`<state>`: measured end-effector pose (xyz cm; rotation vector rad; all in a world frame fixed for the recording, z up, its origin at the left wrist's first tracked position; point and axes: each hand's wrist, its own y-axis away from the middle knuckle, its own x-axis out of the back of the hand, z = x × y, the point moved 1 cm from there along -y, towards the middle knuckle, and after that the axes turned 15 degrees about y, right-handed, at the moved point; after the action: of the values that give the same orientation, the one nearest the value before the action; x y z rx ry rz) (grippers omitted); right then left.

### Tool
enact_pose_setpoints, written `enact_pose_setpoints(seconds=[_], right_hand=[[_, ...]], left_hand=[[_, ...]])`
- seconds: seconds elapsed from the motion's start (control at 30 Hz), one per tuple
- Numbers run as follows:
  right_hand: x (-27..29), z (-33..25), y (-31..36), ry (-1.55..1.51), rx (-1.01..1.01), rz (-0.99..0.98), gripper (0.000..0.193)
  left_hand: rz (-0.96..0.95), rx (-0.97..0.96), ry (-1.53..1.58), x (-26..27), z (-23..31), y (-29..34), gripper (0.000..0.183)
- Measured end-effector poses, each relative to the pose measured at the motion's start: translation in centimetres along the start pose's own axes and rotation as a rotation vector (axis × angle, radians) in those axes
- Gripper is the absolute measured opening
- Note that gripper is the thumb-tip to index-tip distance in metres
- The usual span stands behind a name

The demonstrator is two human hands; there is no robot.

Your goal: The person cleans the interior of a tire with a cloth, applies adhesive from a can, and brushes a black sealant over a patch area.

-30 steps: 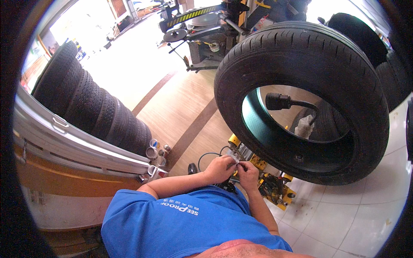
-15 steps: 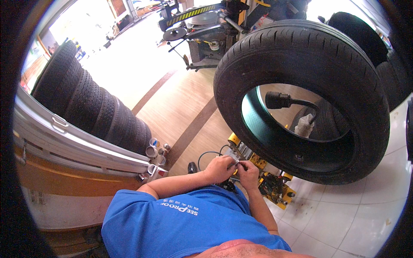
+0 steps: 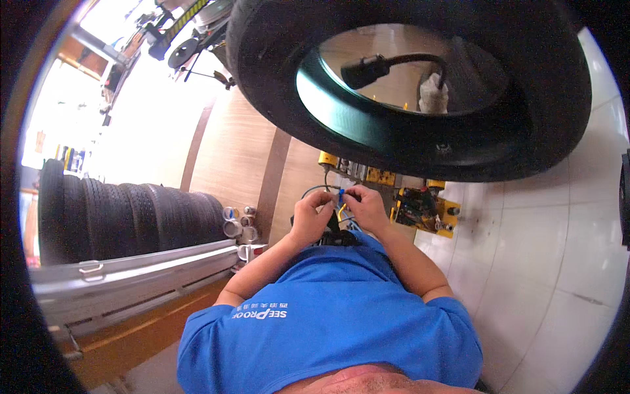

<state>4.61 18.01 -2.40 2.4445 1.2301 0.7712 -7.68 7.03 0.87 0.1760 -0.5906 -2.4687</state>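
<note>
My left hand [image 3: 314,215] is held in front of my waist, its thumb and fingertips pinched together. What it holds, if anything, is too small to make out. Close beside it, my right hand [image 3: 369,209] pinches a small blue piece [image 3: 341,194] between thumb and fingers, facing the left fingertips. Beyond both hands a large black tyre [image 3: 538,131] stands tilted. Through its opening shows a black cylindrical head [image 3: 364,71] on a bent neck, rising from a white-wrapped base [image 3: 433,95]. Greenish light falls on the tyre's inner wall.
Yellow equipment with metal parts [image 3: 426,210] sits below the tyre, right of my hands. A row of stacked tyres [image 3: 138,213] lies at left behind a metal rail [image 3: 144,262]. Several small cans [image 3: 233,226] stand at its end. A machine arm [image 3: 180,29] is at upper left.
My view has turned, so the tyre appears higher and further left. My hands, together before, are now slightly apart, and the small blue piece shows at my right fingertips.
</note>
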Motion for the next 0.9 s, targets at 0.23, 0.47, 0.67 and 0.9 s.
enact_pose_setpoints(seconds=[0.23, 0.47, 0.67, 0.9], right_hand=[[0.4, -1.6, -2.4, -0.039, 0.069, -0.048, 0.020], [-0.5, -3.4, -5.7, -0.060, 0.073, -0.130, 0.024], [-3.6, -11.7, -15.5, 0.030, 0.486, -0.281, 0.026], [-1.3, -6.2, -16.6, 0.294, 0.326, -0.245, 0.031]], left_hand=[[0.070, 0.032, 0.223, 1.3, 0.3, -1.5, 0.014], [0.270, -0.064, 0.214, 3.9, 0.9, -1.0, 0.014], [0.558, -0.380, 0.543, 9.9, 3.2, -1.3, 0.015], [0.551, -0.404, 0.524, 10.6, 3.9, -0.9, 0.014]])
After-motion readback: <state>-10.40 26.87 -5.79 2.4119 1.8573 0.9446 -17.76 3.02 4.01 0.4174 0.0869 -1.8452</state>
